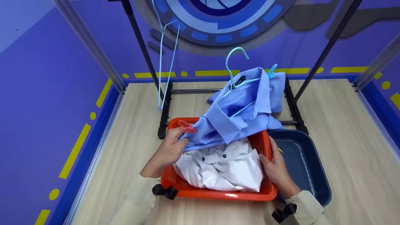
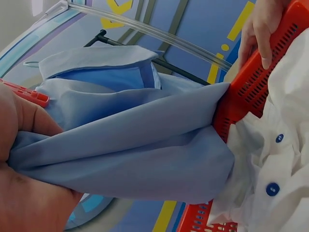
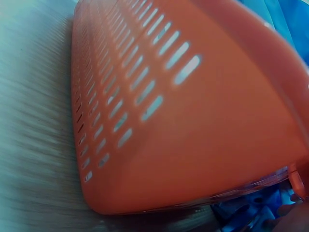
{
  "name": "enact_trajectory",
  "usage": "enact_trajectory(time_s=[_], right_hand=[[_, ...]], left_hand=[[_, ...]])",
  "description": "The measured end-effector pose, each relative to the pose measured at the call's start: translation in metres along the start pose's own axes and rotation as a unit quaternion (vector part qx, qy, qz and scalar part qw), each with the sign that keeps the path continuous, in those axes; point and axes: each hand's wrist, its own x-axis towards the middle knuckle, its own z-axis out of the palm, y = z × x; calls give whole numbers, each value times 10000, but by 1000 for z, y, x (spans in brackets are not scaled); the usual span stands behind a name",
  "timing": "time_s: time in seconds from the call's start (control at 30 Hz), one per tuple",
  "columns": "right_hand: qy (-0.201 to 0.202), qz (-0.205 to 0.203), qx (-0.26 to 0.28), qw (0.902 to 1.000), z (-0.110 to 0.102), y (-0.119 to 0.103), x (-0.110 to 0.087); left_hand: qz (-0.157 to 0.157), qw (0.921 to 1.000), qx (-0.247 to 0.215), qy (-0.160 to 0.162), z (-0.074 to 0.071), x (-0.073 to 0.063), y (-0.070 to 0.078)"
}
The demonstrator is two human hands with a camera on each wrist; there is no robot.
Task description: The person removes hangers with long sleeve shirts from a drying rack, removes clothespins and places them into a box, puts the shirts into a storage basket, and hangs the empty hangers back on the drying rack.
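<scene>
My left hand (image 1: 171,146) pinches a fold of a blue collared shirt (image 1: 215,125) between thumb and fingers. Beside those fingers a red clothespin (image 1: 187,126) is on the cloth. A light-blue hanger (image 1: 229,64) sits inside the shirt, hook upward, and a light-blue clothespin (image 1: 272,71) is at its far shoulder. With my right hand (image 1: 277,167) I grip the right side of a red plastic basket (image 1: 215,193). Inside the basket lies a crumpled white shirt (image 2: 285,159) with dark-blue buttons. The basket's slotted wall (image 3: 207,135) fills most of the right wrist view.
A dark-blue tray (image 1: 312,156) stands right of the basket, with small blue pieces (image 3: 246,212) low in the right wrist view. Behind, a black rack frame (image 1: 143,47) rises from the wood-grain table (image 1: 343,125). A bare hanger (image 1: 161,62) hangs at its left.
</scene>
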Motion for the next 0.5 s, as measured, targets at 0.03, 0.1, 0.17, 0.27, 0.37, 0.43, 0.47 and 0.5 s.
enact_trajectory(time_s=[0.03,0.1,0.17,0.27,0.37,0.43,0.47,0.5], right_hand=[[5,-7,-7,10000,0,0,0],[19,-7,-34,10000,0,0,0],[31,8,-36,10000,0,0,0],[16,84,7,10000,0,-1,0],[-14,150,38,9999,-1,-1,-1],[-33,187,26,9998,-1,-1,-1],[-44,210,25,9998,-1,-2,-1],[-56,240,31,9997,-1,-2,-1]], left_hand=[[27,10000,30,-52,-1,-1,-2],[91,9998,68,-147,-1,-3,-5],[144,9995,117,-244,-2,-5,-8],[181,9990,187,-360,-1,-8,-11],[168,9987,249,-405,-1,-9,-12],[170,9987,280,-402,0,-10,-14],[166,9986,313,-392,0,-11,-14],[188,9986,334,-373,1,-11,-15]])
